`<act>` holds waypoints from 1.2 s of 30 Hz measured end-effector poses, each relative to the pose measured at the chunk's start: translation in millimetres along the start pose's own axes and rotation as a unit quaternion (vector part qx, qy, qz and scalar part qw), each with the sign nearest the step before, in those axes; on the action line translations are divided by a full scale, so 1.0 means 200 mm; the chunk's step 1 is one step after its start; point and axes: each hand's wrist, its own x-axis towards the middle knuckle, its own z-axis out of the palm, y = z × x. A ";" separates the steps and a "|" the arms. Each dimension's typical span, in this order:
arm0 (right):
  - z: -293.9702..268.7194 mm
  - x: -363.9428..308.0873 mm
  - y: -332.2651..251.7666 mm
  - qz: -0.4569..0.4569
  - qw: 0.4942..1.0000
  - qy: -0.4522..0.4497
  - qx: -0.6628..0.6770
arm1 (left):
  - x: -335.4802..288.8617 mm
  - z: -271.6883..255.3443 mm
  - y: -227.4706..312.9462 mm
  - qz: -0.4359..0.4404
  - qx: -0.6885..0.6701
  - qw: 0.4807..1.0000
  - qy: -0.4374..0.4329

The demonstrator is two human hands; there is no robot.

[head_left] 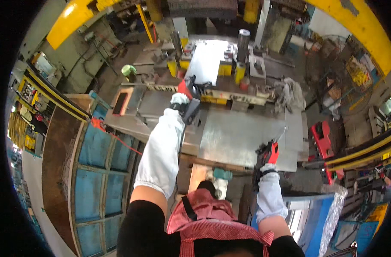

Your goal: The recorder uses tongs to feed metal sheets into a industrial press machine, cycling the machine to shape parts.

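In a cluttered workshop, the right hand [269, 154] is over the near grey sheet [231, 132]; farther off, the left hand [187, 90] is nearer the bright sheet [205, 62] ahead-right, long axis running away. I cannot tell either grip.

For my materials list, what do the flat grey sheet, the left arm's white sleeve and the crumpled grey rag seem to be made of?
Flat grey sheet: probably bare metal, smooth, satin finish; it shows blurred reflections.
White sleeve: likely thin matt fabric; it wrinkles.
Grey rag: seemingly matt cloth; soft folds.
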 end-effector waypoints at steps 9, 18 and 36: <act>0.09 0.03 0.00 0.027 0.998 0.055 0.001 | 0.13 0.00 0.04 -0.020 0.006 1.000 0.014; 0.08 0.00 -0.01 0.032 0.997 0.071 0.000 | 0.16 0.00 0.04 -0.059 -0.005 0.998 0.030; 0.08 0.02 0.00 0.010 0.998 0.064 -0.010 | 0.14 0.02 0.02 -0.028 -0.034 0.998 0.038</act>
